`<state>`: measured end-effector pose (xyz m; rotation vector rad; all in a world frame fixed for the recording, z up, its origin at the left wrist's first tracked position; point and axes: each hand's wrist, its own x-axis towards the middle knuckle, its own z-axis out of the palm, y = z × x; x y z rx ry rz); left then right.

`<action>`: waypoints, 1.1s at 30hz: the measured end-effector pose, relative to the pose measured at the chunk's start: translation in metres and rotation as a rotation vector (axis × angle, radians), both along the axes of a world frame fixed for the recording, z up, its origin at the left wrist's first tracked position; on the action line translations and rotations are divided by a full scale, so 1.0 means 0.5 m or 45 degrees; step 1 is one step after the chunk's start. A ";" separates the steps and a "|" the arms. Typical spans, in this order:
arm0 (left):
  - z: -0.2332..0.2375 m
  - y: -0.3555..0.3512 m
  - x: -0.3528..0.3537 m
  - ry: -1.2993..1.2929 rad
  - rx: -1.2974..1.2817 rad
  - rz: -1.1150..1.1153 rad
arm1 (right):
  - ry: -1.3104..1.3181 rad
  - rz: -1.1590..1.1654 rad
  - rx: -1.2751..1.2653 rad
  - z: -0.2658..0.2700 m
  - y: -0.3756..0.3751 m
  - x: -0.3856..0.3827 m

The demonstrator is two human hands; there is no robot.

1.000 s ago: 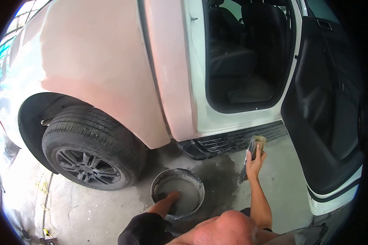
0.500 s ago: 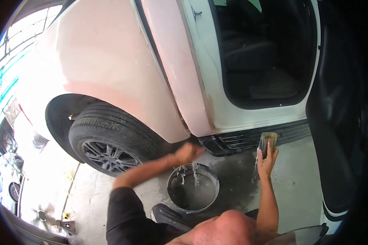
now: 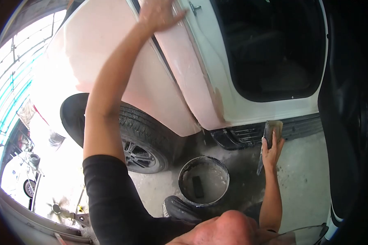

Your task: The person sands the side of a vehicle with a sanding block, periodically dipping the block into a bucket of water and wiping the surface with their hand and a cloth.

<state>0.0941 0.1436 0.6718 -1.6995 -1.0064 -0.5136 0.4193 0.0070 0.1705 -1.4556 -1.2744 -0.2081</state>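
Bucket (image 3: 204, 160) on floor (image 3: 302, 179): cloudy grey water (image 3: 214, 184), dark block (image 3: 198, 186) in it, left of middle. Right hand (image 3: 270, 154) beyond and right of bucket, pinching pad (image 3: 276, 127) between thumb and fingers. Left hand (image 3: 159, 15) well beyond bucket, over pink panel (image 3: 180, 53), thumb spread wide, fingertips out of frame; contact unclear. Tyre (image 3: 145, 126) beyond bucket, leftward
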 end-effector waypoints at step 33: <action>-0.664 -0.073 0.154 -0.141 -0.482 -0.411 | -0.027 0.322 -0.008 0.083 -0.041 -0.027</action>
